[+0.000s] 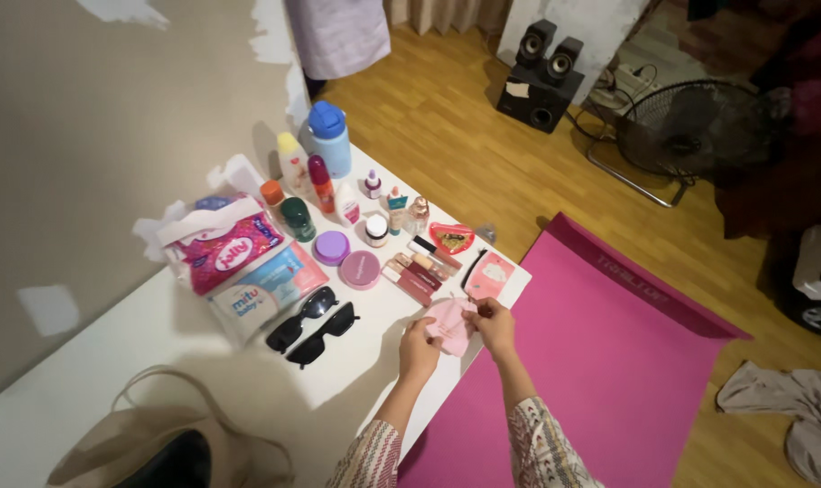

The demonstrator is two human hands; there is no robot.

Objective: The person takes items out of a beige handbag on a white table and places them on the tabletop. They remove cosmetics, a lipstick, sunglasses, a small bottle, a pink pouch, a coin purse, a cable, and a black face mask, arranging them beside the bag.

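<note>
Low in the centre of the frame, the left hand (419,346) and right hand (494,323) each pinch one side of a small pale pink fabric pouch (449,324), each grip closed on its edge, holding it flat above the white surface (158,334); black sunglasses (312,326) and rowed lip tubes (419,269) lie nearby

We are seeing a soft, matt pink cloth pouch (450,325) at lower centre, glossy black plastic sunglasses (312,325) left of it, a smooth matt white tabletop (112,361), a matt, finely textured pink mat (600,361) lower right, and glossy wood flooring (456,117) above.
</note>
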